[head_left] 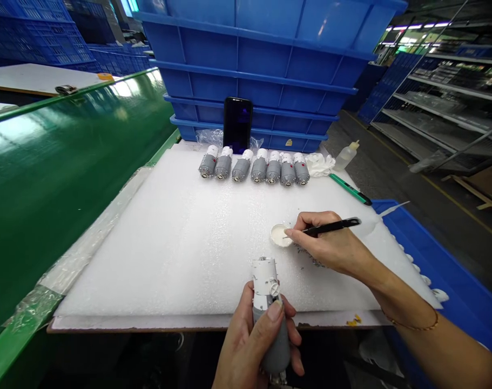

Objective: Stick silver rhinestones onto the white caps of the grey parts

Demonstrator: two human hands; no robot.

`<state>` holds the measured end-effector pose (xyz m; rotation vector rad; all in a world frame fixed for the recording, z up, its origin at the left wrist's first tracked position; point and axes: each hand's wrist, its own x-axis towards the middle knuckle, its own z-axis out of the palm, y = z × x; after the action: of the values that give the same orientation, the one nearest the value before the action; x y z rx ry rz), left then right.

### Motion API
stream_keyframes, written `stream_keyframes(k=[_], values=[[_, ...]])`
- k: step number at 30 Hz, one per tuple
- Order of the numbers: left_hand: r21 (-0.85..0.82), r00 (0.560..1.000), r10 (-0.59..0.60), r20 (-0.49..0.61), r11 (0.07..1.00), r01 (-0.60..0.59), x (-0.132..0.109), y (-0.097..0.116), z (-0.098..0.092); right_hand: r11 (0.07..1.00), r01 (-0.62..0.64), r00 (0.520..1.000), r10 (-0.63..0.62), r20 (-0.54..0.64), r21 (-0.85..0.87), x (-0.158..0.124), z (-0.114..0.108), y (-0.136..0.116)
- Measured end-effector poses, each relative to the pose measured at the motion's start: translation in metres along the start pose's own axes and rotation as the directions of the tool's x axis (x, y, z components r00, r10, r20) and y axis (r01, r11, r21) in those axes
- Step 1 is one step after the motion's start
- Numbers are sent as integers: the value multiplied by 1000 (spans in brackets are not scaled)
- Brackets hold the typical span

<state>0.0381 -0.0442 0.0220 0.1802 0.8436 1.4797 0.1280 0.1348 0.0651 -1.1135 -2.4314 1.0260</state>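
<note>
My left hand (256, 346) is wrapped round a grey motor (270, 316) with a white gearbox end, held upright near the front edge of the white foam sheet (181, 243). My right hand (330, 243) pinches a thin black brush (330, 227). The brush tip reaches into a small white dish of grease (278, 236) on the foam. Several more grey motors (254, 167) lie in a row at the far side of the foam.
Stacked blue crates (270, 70) stand behind the foam, with a black phone (237, 124) leaning on them. A white cloth (319, 163), a small squeeze bottle (346, 155) and a green pen (349, 189) lie at the far right. A blue tray (440, 254) sits right, a green conveyor (59, 162) left.
</note>
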Motion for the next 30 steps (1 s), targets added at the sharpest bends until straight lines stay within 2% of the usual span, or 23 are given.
stream_keyframes(k=[4,7,9,14,17,24,30], values=[[-82,999,22,-45,996,-25,1,-2,1,974,94,993,-76,-91,207,-12,-5,0],[-129,996,27,-80,991,-37,1,-2,4,980,115,982,-86,-169,166,-21,-2,4],[-137,997,36,-65,990,-44,-1,-2,7,982,111,976,-79,-201,153,-30,0,5],[-128,1000,-19,0,992,19,-6,-2,10,912,164,970,-80,-229,377,-60,3,-7],[-136,999,-26,22,990,29,-7,-3,12,883,190,968,-93,-235,430,-73,9,-12],[-152,1000,12,-7,988,-13,-4,-5,17,840,223,947,-66,-314,495,-79,21,-12],[-104,1000,-20,7,994,20,-5,-6,18,792,224,952,-54,-300,567,-76,23,-19]])
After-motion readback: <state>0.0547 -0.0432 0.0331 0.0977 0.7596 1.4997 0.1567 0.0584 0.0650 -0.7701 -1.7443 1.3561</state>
